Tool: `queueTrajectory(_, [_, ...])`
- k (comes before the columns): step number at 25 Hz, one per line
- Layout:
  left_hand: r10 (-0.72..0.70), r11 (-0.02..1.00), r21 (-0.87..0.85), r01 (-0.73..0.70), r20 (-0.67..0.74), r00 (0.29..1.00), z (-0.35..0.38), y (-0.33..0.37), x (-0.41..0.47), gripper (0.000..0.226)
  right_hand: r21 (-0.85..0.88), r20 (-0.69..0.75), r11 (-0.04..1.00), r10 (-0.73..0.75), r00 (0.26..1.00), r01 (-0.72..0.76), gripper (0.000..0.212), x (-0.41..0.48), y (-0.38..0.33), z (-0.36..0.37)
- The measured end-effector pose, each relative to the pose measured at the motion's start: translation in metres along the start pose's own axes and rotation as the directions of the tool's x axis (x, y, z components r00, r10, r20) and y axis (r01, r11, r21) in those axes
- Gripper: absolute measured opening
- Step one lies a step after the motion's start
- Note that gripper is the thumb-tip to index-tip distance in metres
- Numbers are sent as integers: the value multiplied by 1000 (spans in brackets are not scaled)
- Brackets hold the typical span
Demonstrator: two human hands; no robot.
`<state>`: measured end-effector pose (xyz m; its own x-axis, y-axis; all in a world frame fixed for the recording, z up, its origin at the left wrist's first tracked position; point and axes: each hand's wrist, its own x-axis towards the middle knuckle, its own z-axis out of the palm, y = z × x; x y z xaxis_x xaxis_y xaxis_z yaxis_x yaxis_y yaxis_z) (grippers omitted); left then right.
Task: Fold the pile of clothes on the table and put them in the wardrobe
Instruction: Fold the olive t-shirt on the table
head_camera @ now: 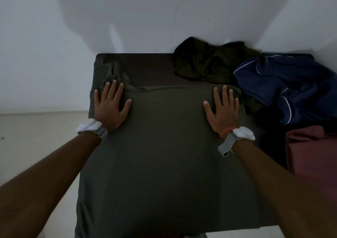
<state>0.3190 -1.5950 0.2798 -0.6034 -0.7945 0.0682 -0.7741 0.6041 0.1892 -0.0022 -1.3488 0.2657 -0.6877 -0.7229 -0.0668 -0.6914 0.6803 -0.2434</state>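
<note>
1. One table (151, 68), dark top, pushed against a pale wall (127, 18). Only a bare strip of the top shows on the far side.
2. One grey garment (164, 155), spread flat over most of the table, from the near edge to past the middle. Its far edge runs as a straight line from one hand to the other. A creased, bunched part lies at the far left corner.
3. The left hand (111, 108), palm down on the far left part of the grey garment. Fingers are straight and spread wide, the thumb points toward the middle, and it grips nothing.
4. The right hand (222, 110), palm down on the far right part of the same garment. Fingers are straight and spread wide, the thumb points toward the middle, and it grips nothing.
5. Two wrist straps (91, 126), grey, each with a white pod, one on each wrist. An orange band (225, 131) sits on the right wrist.
6. One olive garment (204, 64), crumpled at the far side right of the middle, against the wall and just beyond the grey garment.
7. One navy garment (291, 88) with white piping, heaped at the right. It overlaps the olive garment's right side and lies near the right hand without touching it.
8. One maroon cloth (313, 155), at the near right, on the near side of the navy garment and cut off by the edge of view.
9. Pale floor (36, 137), left of the table.
</note>
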Motion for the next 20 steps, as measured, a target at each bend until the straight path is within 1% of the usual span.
queueTrajectory(4, [-5,999,47,6,-26,1000,-1,-8,4,78,-61,-12,998,23,1000,-24,78,1,3,0])
queueTrajectory(8, [-67,997,35,64,88,994,-9,-6,10,92,-62,39,997,37,999,-34,82,6,3,-4])
queueTrajectory(11, [-94,995,38,91,76,993,-12,10,-8,98,-45,63,997,61,996,-59,83,-2,-2,-12])
queueTrajectory(13, [-59,998,35,56,82,995,-13,24,-32,97,-28,57,1000,1,998,1,81,-21,-10,-15])
queueTrajectory(17, [-4,1000,-25,7,120,993,-15,67,-93,92,39,75,993,-118,990,115,77,-80,-40,-12])
queueTrajectory(20, [118,992,-56,-114,85,989,-11,115,-152,81,41,91,973,-229,969,226,71,-140,-67,-2])
